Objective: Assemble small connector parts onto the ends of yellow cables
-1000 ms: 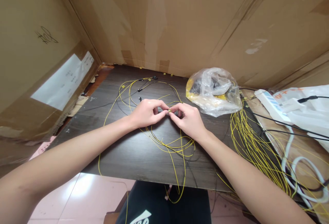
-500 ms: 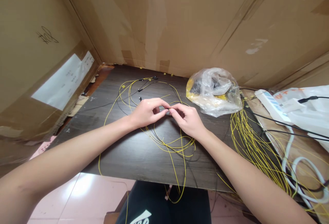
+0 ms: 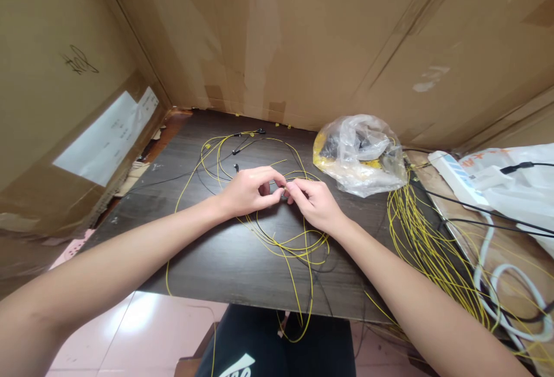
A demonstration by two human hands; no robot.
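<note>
Over the middle of the dark table, my left hand (image 3: 255, 190) and my right hand (image 3: 315, 201) meet at the fingertips. Each hand is closed in a pinch on something small, mostly hidden between the fingers, too small to make out. Yellow and black wires (image 3: 298, 247) lie in loose loops under and around both hands. Beyond my left hand, small black connectors (image 3: 236, 152) rest on the table at wire ends.
A clear plastic bag (image 3: 361, 157) with yellow and dark contents sits at the back right. Right of it are a bundle of yellow wires (image 3: 426, 250), a white power strip (image 3: 459, 178) and a white cable. Cardboard walls (image 3: 277, 36) enclose the dark table (image 3: 208, 267).
The fingertips have shifted slightly: my left fingers are more curled and my right thumb and fingers sit a little differently at the meeting point. The wire loops below have moved slightly.
</note>
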